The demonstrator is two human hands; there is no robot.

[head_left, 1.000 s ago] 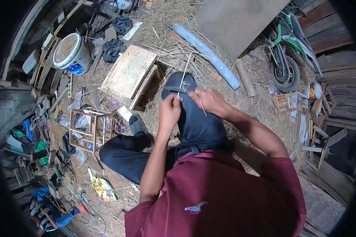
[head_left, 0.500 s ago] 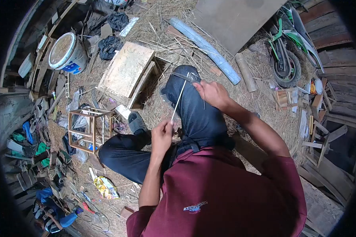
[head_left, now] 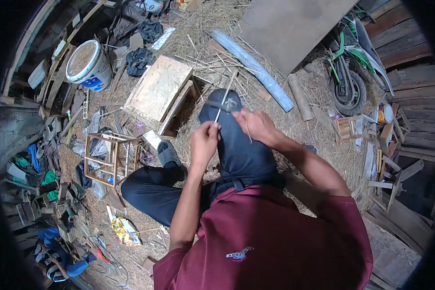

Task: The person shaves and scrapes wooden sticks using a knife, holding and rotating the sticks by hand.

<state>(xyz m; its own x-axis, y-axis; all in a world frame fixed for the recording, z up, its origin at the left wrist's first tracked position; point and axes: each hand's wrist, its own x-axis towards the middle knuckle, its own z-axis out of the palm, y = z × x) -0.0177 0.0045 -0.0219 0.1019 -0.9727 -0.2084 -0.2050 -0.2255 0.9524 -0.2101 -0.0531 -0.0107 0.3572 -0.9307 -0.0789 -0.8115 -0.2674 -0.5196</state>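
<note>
My left hand (head_left: 205, 142) is closed on a thin pale wooden stick (head_left: 225, 100), which slants up and away past my raised knee. My right hand (head_left: 257, 126) grips a knife, its dark blade (head_left: 214, 104) pointing left across the stick above the knee. The blade and stick cross there; whether the edge bites into the wood I cannot tell. A thin strand hangs below my right hand.
A wooden box (head_left: 162, 87) stands beyond my left foot, near a small wooden frame (head_left: 112, 157). A bucket (head_left: 89, 65), a bluish tube (head_left: 253, 70), a green-and-white motorbike (head_left: 350, 63) and a board (head_left: 295, 29) lie around. Another person (head_left: 60, 256) sits lower left.
My left hand has moved forward, up towards the knife. The stick, which ended near the blade before, now reaches well beyond it. My right hand has shifted slightly down.
</note>
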